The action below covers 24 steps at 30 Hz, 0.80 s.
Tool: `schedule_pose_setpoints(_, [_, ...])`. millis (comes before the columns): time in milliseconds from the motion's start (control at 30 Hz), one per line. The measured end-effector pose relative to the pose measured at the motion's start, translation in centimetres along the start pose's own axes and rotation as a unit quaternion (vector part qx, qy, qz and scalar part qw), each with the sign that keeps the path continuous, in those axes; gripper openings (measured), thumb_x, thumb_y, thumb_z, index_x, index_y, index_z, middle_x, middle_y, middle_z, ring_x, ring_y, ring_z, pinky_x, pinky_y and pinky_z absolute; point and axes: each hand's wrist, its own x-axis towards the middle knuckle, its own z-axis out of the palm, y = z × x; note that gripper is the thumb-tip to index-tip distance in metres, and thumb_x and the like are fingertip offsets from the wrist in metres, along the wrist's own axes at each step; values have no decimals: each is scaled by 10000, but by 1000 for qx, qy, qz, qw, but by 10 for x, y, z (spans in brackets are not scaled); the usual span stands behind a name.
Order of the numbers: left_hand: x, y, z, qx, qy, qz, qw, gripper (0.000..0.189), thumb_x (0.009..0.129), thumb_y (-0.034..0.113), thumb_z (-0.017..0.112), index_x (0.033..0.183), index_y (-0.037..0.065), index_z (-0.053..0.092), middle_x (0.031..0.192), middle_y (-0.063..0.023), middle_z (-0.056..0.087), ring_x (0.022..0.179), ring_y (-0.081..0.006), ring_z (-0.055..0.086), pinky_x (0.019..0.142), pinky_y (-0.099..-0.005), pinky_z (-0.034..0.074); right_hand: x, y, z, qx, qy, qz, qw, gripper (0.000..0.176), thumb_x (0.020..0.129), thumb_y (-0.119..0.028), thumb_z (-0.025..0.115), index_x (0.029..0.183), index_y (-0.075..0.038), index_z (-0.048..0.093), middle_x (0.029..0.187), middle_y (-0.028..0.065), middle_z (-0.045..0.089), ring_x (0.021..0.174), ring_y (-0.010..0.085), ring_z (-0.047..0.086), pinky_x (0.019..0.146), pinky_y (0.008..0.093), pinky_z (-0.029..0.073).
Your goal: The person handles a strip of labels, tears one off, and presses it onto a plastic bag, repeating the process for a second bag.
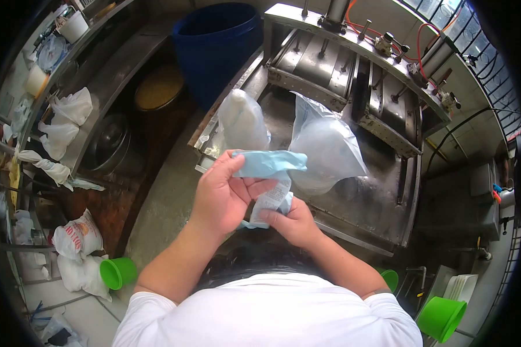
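A light blue plastic packet, crumpled, with a whitish printed patch on its lower part, is held in front of my chest. The thumb and fingers of my left hand pinch its upper left end. Lower down and to the right, my right hand is closed round the printed part, its thumb pressed on top. Beyond my hands, a filled translucent bag and a wider translucent bag with a spread top stand on a metal press table. What fills these bags cannot be made out.
Metal press plates with rods and hoses hang over the table's far side. Behind stands a blue barrel. White sacks and a green bucket are at left; another green bucket is at lower right.
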Motion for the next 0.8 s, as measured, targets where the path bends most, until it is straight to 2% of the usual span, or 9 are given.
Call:
schedule_pose_setpoints(33, [0, 4, -3, 15, 5, 23, 1000, 263, 1066, 174, 480, 1252, 1, 547, 1197, -181, 702, 1128, -312, 711, 998, -501, 598, 1, -2, 2, 12, 24, -5, 1000, 198, 988, -90, 705, 1176, -35, 678, 1059, -7, 707, 967, 90, 641, 869, 302, 534])
schedule_pose_setpoints(200, [6, 18, -27, 103, 63, 132, 984, 289, 1089, 279, 545, 1211, 19, 573, 1174, -177, 708, 1093, -304, 710, 951, -478, 599, 2, -14, -15, -20, -9, 6, 1000, 213, 997, -138, 710, 1176, -25, 683, 1040, -9, 707, 940, 84, 637, 851, 293, 530])
schedule_pose_setpoints(233, [6, 20, -25, 110, 57, 139, 982, 401, 1078, 384, 579, 1276, 38, 540, 1280, -179, 652, 1140, -285, 673, 981, -465, 559, 2, -15, -19, -35, -33, 7, 999, 219, 1003, -157, 709, 1174, -23, 687, 1031, -10, 709, 928, 81, 636, 842, 290, 528])
schedule_pose_setpoints(333, [10, 6, -39, 211, 56, 181, 959, 532, 1063, 464, 583, 1386, 57, 466, 1401, -175, 564, 1220, -272, 617, 1027, -446, 511, 2, -15, -22, -23, -40, 36, 998, 228, 1003, -165, 711, 1184, -28, 694, 1019, -13, 705, 919, 73, 628, 834, 287, 524])
schedule_pose_setpoints(367, [11, -2, -47, 246, 40, 159, 955, 673, 1041, 520, 597, 1479, 59, 376, 1454, -165, 511, 1248, -262, 585, 1049, -430, 483, 2, -14, -23, -23, -39, 38, 998, 228, 1003, -165, 711, 1184, -28, 694, 1019, -13, 705, 919, 73, 628, 834, 287, 524])
schedule_pose_setpoints(500, [4, -29, -61, 298, 13, 33, 954, 768, 996, 529, 673, 1493, 24, 376, 1396, -151, 557, 1229, -235, 596, 1054, -402, 479, 6, -21, -18, 102, 8, 57, 993, 251, 998, -138, 695, 1216, -14, 683, 1068, 28, 727, 961, 119, 669, 865, 320, 536])
schedule_pose_setpoints(633, [-9, -47, -74, 359, -80, -5, 930, 578, 978, 391, 759, 1338, -10, 552, 1269, -125, 646, 1195, -172, 616, 1003, -329, 508, 16, -13, -20, 214, 79, 42, 973, 268, 991, -106, 678, 1239, -7, 655, 1134, 95, 731, 1024, 192, 700, 912, 366, 552])
schedule_pose_setpoints(733, [-12, -45, -63, 442, -82, -69, 891, 456, 971, 333, 773, 1235, -4, 615, 1138, -93, 708, 1106, -161, 659, 938, -332, 540, 20, -14, -17, 240, 96, 25, 966, 285, 986, -83, 668, 1258, -11, 630, 1150, 111, 715, 1024, 209, 703, 908, 379, 563])
schedule_pose_setpoints(800, [-10, -45, -53, 467, -56, -50, 881, 344, 958, 251, 775, 1159, -2, 655, 1021, -89, 727, 994, -168, 689, 861, -339, 555, 24, -13, -18, 217, 130, 5, 967, 311, 979, -85, 673, 1277, -13, 618, 1159, 109, 714, 1037, 201, 698, 908, 382, 562])
